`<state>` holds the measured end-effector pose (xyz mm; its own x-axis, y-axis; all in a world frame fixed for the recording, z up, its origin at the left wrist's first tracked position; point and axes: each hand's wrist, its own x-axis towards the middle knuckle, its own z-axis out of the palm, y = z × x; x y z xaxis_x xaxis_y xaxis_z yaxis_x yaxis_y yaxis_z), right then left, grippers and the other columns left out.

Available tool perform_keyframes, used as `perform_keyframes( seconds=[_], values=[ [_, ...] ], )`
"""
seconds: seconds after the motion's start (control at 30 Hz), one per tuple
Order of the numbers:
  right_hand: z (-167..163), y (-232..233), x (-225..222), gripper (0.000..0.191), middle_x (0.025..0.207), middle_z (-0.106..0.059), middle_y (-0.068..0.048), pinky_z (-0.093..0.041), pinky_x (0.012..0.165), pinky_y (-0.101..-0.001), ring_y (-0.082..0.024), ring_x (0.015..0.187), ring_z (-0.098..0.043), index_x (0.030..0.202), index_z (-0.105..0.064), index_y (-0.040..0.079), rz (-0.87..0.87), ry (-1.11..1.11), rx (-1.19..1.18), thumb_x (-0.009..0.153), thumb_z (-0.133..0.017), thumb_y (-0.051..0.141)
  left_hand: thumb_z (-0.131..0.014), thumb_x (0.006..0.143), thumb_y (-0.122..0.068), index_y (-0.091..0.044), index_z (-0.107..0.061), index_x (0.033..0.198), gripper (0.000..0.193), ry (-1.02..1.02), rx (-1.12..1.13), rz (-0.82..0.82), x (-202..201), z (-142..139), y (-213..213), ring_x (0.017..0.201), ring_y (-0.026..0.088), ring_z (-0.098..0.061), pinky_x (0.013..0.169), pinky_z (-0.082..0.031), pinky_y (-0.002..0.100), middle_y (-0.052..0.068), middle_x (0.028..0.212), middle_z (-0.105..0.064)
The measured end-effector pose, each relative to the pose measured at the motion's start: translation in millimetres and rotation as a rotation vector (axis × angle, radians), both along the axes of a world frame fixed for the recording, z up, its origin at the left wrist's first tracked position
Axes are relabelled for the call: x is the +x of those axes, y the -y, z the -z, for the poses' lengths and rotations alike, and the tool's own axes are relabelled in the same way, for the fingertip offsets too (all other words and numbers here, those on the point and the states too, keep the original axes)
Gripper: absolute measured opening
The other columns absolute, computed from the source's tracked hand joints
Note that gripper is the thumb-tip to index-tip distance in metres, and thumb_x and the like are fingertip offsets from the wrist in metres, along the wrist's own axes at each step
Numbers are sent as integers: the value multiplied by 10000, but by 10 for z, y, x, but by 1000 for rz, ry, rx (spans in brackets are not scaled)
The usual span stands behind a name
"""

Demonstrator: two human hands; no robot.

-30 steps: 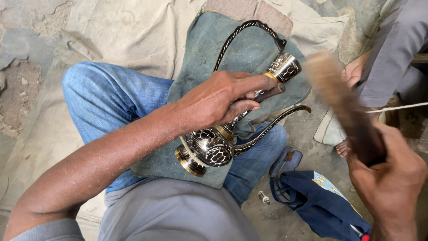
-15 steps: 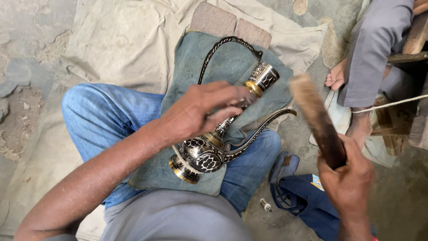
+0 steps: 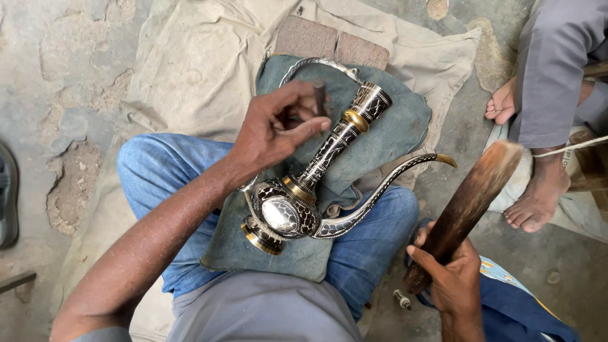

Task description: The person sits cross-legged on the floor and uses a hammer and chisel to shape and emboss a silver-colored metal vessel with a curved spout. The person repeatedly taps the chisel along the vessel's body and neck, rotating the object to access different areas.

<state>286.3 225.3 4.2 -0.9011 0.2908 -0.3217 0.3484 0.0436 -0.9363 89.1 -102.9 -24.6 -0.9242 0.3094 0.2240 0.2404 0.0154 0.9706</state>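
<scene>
On the lap, across a grey-green cushion over blue jeans: an ornate long-necked metal ewer, dark with engraved silver pattern and brass bands, lying tilted with its round belly near the body and its neck pointing up and away. Curved spout sweeping out to the right, brass-tipped; thin looped handle arching past the neck's top. Above the neck, left hand, fingers curled and pinched around a small dark punch-like tool, held just over the neck; contact with the metal not clear. Lower right, right hand closed around the narrow end of a brown horn-like mallet, raised and angled up to the right, well apart from the ewer. Beneath everything, beige cloth spread over a cracked concrete floor, with two bricks just beyond the cushion. At the right edge, another person's bare feet and grey trouser leg. Blue bag beside the right wrist.
</scene>
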Motion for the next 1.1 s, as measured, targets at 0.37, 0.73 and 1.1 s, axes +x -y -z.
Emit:
perform_keyframes(
  seconds=[0.37,0.73,1.1],
  values=[
    [-530,51,-304,480,1028,-640,-154,-609,797,-411,-253,947,-686,1293,-537,-68,-74,-122,-208,850,-695,-162,-753,959,-201,-60,-539,1332,452,-256,-257,392,-356,-343,-291,764,255,-714,702,-558,423,108,870,-695],
    [-878,-17,-784,390,831,-695,-91,-561,609,-293,-142,725,-672,1102,-610,-22,-301,18,655,791,-842,17,-647,1014,-223,-77,-560,1393,415,-289,-384,387,-239,-509,-304,939,325,-746,809,-589,457,185,1103,-707],
    [-953,-75,-993,362,773,-672,-71,-568,574,-317,-159,658,-687,1045,-643,28,-518,176,977,794,-878,142,-623,1038,-244,-52,-557,1395,411,-335,-326,404,-265,-474,-282,992,374,-727,859,-573,483,189,1167,-711]
  ],
)
